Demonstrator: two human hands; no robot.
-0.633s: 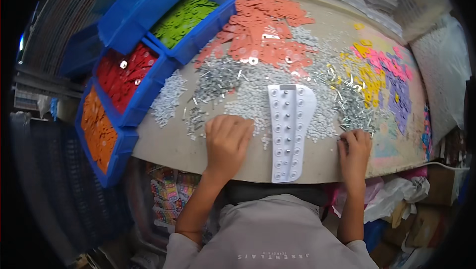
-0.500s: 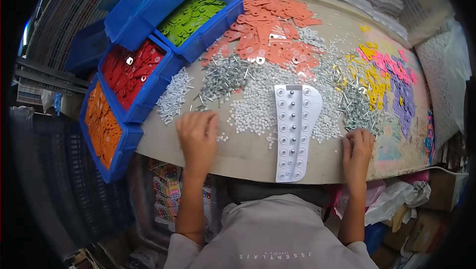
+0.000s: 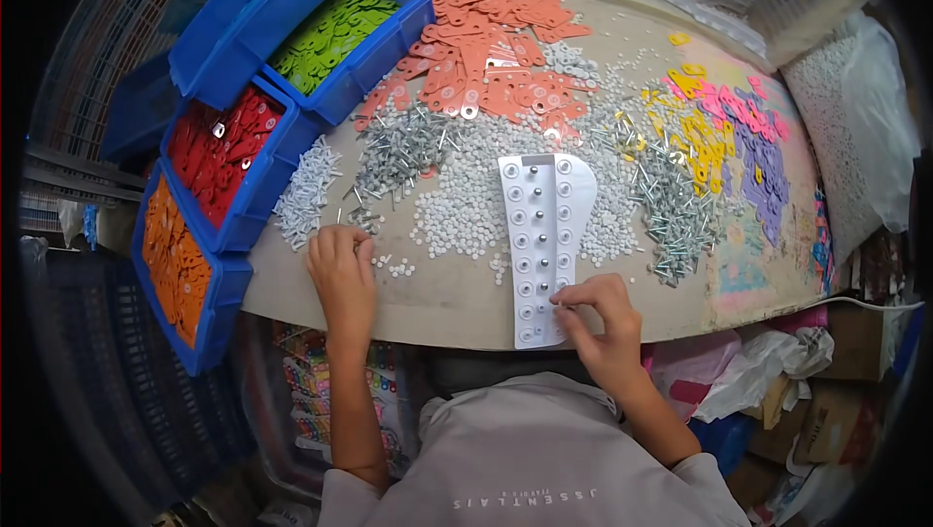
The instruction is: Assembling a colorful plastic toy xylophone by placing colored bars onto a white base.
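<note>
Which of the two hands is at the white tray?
The right hand: its fingertips are over the lower right part of the white tray. The left hand is apart from it, near the white pins.

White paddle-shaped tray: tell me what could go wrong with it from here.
1. The tray reaches the near edge of the table, so a nudge might tip it off and spill its contents.
2. The right hand has its fingertips at the tray's near end and might knock seated white caps askew.
3. Loose white pieces lie close on both sides; a sideways slide could scatter them.
</note>
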